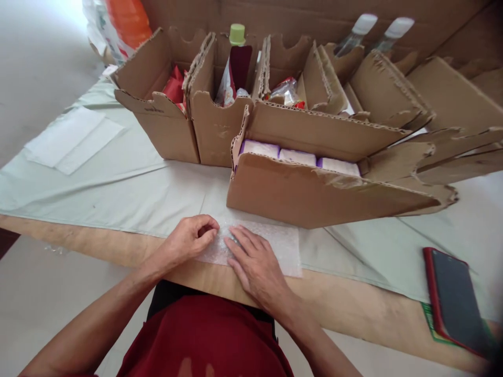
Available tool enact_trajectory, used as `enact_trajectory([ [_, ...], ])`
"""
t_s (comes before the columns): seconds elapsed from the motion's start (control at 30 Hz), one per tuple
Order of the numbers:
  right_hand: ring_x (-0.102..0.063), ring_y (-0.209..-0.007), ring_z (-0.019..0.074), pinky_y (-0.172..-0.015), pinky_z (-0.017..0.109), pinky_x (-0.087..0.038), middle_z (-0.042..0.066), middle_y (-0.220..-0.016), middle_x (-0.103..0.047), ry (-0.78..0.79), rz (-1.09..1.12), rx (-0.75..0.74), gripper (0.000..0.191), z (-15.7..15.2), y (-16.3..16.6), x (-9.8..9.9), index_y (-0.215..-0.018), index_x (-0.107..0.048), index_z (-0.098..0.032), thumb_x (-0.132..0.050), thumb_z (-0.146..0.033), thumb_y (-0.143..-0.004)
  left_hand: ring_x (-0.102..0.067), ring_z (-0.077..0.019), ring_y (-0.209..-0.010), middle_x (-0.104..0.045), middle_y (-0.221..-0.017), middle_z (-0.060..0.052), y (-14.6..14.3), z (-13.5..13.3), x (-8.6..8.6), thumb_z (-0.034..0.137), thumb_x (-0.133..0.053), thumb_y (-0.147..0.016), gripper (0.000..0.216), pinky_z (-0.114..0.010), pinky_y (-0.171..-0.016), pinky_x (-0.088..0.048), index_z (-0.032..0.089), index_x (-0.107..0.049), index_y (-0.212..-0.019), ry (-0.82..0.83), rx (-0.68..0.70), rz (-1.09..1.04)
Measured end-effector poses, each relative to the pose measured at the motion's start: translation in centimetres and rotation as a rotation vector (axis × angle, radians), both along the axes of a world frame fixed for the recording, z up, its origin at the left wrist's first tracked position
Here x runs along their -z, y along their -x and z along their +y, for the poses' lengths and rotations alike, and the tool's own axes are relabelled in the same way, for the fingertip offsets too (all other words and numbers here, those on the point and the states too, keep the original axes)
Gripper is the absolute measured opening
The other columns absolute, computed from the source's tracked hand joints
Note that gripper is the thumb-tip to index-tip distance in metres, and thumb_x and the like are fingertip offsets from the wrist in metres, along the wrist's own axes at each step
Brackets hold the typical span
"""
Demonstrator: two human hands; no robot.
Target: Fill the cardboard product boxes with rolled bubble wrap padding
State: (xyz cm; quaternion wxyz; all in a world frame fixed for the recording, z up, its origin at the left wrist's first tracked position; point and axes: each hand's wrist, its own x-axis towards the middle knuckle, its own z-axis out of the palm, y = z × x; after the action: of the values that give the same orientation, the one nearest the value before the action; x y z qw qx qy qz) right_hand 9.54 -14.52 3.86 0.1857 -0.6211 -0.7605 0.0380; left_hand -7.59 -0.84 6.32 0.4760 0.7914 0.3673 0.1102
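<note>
Worktop [118, 241]: wooden, its near edge running in front of me, most of it under a pale green cloth [129, 193].
Long carton [314, 193]: the biggest box close to me, just behind my hands, flaps torn open, three white packs [297, 156] lined up inside.
Back cartons [184, 120]: open boxes in a row behind it, one holding a bottle with a green cap [237, 34], others holding red and clear packets.
Phone [456, 301]: dark screen, red case, lying face up at my right near the worktop's edge, well apart from my hands.
Bubble wrap sheet [275, 246]: flat on the worktop at the near edge, straight in front of me, just before the long carton.
Right hand [257, 267]: my grip is open here, palm down and fingers spread, pressing the sheet flat, holding nothing.
Left hand [190, 238]: my grip is curled in, fingertips pinching the sheet's left edge.
</note>
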Motion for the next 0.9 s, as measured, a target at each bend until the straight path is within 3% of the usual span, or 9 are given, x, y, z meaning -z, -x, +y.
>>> enact_trajectory([
  [0.13, -0.053, -0.138, 0.0298, -0.105, 0.047, -0.048, 0.011, -0.145, -0.062, -0.065, -0.001, 0.168, 0.034, -4.8, -4.0, 1.2, -0.134, -0.063, -0.019, -0.048, -0.026, -0.104, -0.058, -0.0135, -0.065, -0.069, -0.076, -0.001, -0.1, 0.2, 0.4, 0.028, -0.055, -0.084, 0.017, -0.025, -0.059, -0.046, 0.019, -0.069, -0.089, 0.028, -0.008, 0.013],
  [0.23, -0.063, -0.124, 0.0314, -0.099, 0.05, -0.049, 0.012, -0.129, -0.071, -0.132, 0.067, 0.373, 0.027, -7.7, -7.2, 0.8, -0.12, -0.069, -0.02, -0.048, -0.03, -0.104, -0.058, -0.0136, -0.065, -0.069, -0.076, -0.002, 0.0, 0.1, -0.6, 0.03, -0.056, -0.085, 0.018, -0.025, -0.056, -0.045, 0.019, -0.07, -0.087, 0.101, -0.002, 0.016],
  [0.3, -0.067, -0.111, 0.032, -0.096, 0.051, -0.049, 0.013, -0.118, -0.073, -0.186, 0.064, 0.496, 0.027, -8.0, -8.3, 0.3, -0.11, -0.07, -0.019, -0.049, -0.034, -0.104, -0.06, -0.0144, -0.066, -0.07, -0.077, -0.002, 0.7, 0.3, -1.6, 0.034, -0.056, -0.087, 0.021, -0.025, -0.057, -0.047, 0.019, -0.07, -0.09, 0.092, -0.061, -0.004],
  [0.37, -0.067, -0.107, 0.0339, -0.092, 0.051, -0.049, 0.014, -0.115, -0.073, -0.205, -0.006, 0.57, 0.033, -7.2, -8.6, -0.1, -0.108, -0.07, -0.018, -0.047, -0.042, -0.103, -0.063, -0.0159, -0.07, -0.071, -0.08, -0.003, 1.8, 0.5, -2.4, 0.036, -0.056, -0.089, 0.022, -0.027, -0.061, -0.049, 0.02, -0.07, -0.094, -0.055, -0.197, -0.005],
  [0.47, -0.063, -0.112, 0.0392, -0.087, 0.052, -0.047, 0.017, -0.12, -0.071, -0.152, -0.118, 0.592, 0.049, -5.3, -8.1, -0.3, -0.109, -0.071, -0.016, -0.04, -0.054, -0.104, -0.064, -0.0176, -0.071, -0.072, -0.08, -0.003, 3.3, 0.4, -2.9, 0.039, -0.059, -0.09, 0.021, -0.03, -0.064, -0.048, 0.021, -0.069, -0.091, -0.313, -0.307, 0.202],
  [0.57, -0.063, -0.111, 0.0399, -0.084, 0.051, -0.046, 0.019, -0.119, -0.071, -0.124, -0.169, 0.584, 0.056, -4.0, -7.2, 0.1, -0.109, -0.07, -0.014, -0.035, -0.057, -0.104, -0.064, -0.0195, -0.071, -0.072, -0.082, -0.004, 3.3, -0.3, -2.3, 0.043, -0.064, -0.089, 0.023, -0.03, -0.063, -0.044, 0.02, -0.067, -0.083, -0.398, -0.212, 0.483],
  [0.63, -0.064, -0.107, 0.0378, -0.081, 0.049, -0.046, 0.018, -0.117, -0.072, -0.134, -0.142, 0.569, 0.053, -3.8, -6.8, 0.5, -0.102, -0.07, -0.015, -0.035, -0.055, -0.104, -0.066, -0.0214, -0.077, -0.072, -0.089, -0.006, 2.4, -0.9, -1.7, 0.039, -0.063, -0.091, 0.021, -0.031, -0.065, -0.043, 0.02, -0.066, -0.083, -0.404, -0.154, 0.55],
  [0.77, -0.067, -0.096, 0.032, -0.08, 0.046, -0.047, 0.012, -0.11, -0.075, -0.144, 0.025, 0.573, 0.042, -4.4, -6.1, 0.8, -0.089, -0.068, -0.02, -0.041, -0.049, -0.102, -0.065, -0.0224, -0.082, -0.069, -0.09, -0.007, 1.1, -2.0, -1.0, 0.022, -0.054, -0.091, 0.012, -0.033, -0.068, -0.044, 0.019, -0.062, -0.081, -0.402, -0.134, 0.512],
  [0.9, -0.07, -0.074, 0.0216, -0.071, 0.035, -0.054, 0.004, -0.087, -0.077, -0.091, 0.31, 0.606, 0.031, -5.3, -5.4, -0.6, -0.096, -0.069, -0.022, -0.055, -0.049, -0.097, -0.06, -0.0162, -0.067, -0.064, -0.075, 0.0, 2.3, -3.2, -1.4, 0.024, -0.055, -0.089, 0.009, -0.03, -0.064, -0.046, 0.021, -0.055, -0.081, -0.286, -0.231, 0.22],
])
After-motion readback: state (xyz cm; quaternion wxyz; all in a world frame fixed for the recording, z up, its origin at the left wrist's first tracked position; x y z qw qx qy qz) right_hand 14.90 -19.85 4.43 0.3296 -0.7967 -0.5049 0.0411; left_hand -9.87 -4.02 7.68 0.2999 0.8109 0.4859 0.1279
